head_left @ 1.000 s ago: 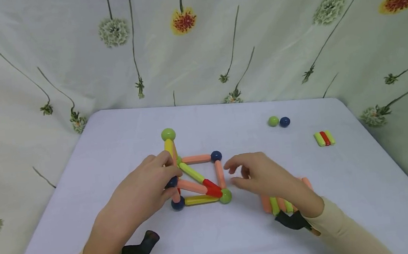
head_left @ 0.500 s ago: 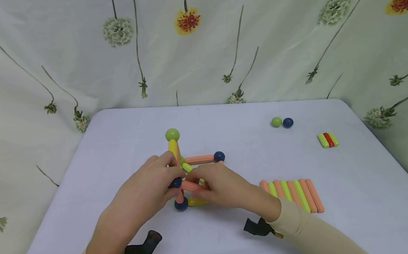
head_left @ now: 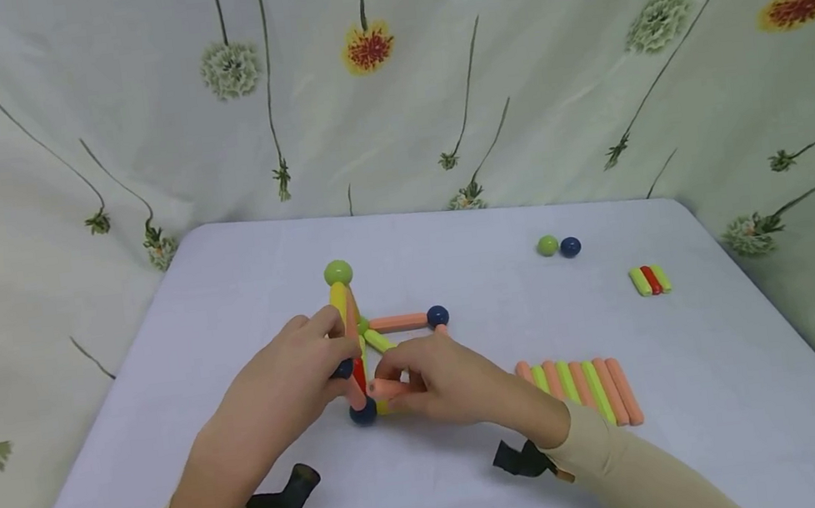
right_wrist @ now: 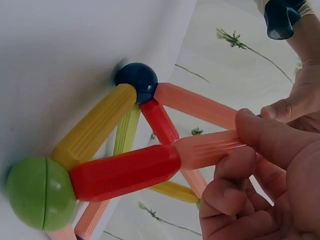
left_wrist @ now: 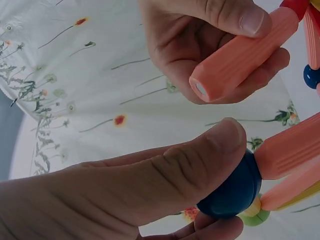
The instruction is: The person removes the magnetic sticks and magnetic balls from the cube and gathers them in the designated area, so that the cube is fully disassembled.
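Note:
My left hand (head_left: 284, 402) pinches a dark blue ball (left_wrist: 232, 187) between thumb and fingers. It belongs to a frame of magnetic rods and balls; a pink rod (left_wrist: 292, 147) runs from it to a lower blue ball (right_wrist: 136, 82) at the table. My right hand (head_left: 452, 379) grips another pink rod (left_wrist: 245, 55), whose metal-tipped end points free toward the left hand. In the right wrist view its other end meets a red rod (right_wrist: 127, 172), which joins a green ball (right_wrist: 42, 192). A further green ball (head_left: 337, 273) tops the frame.
Right of the hands lies a row of pink and lime rods (head_left: 582, 393). Farther back are a loose green ball (head_left: 547, 245), a loose blue ball (head_left: 570, 247) and a small group of short lime and red rods (head_left: 650, 280). A flowered cloth (head_left: 392, 121) hangs behind the table.
My right hand has moved left from beside the frame and taken hold of the pink rod. That rod's end has come away from the blue ball, which my left hand still holds in place.

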`<state>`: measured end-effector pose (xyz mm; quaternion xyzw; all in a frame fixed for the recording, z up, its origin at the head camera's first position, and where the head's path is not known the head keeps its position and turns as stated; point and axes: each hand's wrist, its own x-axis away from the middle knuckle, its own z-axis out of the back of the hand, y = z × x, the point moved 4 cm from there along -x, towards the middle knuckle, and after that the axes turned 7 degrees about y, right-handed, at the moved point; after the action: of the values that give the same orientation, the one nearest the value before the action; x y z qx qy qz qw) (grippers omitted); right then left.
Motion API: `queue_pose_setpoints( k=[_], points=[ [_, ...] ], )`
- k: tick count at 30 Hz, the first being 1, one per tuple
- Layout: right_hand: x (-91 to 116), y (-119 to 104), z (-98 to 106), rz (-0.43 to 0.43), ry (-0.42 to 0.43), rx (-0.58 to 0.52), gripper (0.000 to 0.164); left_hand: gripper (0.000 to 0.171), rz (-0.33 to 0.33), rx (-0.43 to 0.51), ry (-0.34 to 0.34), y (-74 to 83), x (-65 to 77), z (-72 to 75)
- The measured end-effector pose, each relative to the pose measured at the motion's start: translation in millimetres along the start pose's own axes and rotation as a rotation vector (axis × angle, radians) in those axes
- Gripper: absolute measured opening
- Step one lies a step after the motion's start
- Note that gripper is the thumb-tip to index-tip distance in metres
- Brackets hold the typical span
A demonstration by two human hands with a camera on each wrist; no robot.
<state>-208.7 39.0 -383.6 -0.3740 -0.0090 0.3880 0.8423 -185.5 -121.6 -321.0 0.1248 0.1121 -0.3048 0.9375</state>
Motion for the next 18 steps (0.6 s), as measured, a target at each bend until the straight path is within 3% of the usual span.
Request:
queue_pose_setpoints(
  k=[3, 9, 12, 18],
  points=[
    [4.1, 2.2, 5.7, -0.031, 0.033, -0.017, 0.011, 0.022, -0.002, 0.009, -0.017, 0.3, -1.4, -1.1],
    [17.0, 15.2, 11.5, -0.221, 0.055, -0.177, 0.013, 0.021, 0.007, 0.009, -0.038, 2.5, -2.0, -2.1],
    [24.3, 20.4, 13.5, -0.287, 0.071, -0.263, 0.022, 0.021, 0.001, -0.008, -0.036, 3.1, -1.5, -2.3],
    [46.8, 28.6, 38.0, -0.342, 0.214, -0.365, 0.041, 0.021, 0.003, -0.028, -0.035, 3.4, -1.1, -2.4]
  ],
)
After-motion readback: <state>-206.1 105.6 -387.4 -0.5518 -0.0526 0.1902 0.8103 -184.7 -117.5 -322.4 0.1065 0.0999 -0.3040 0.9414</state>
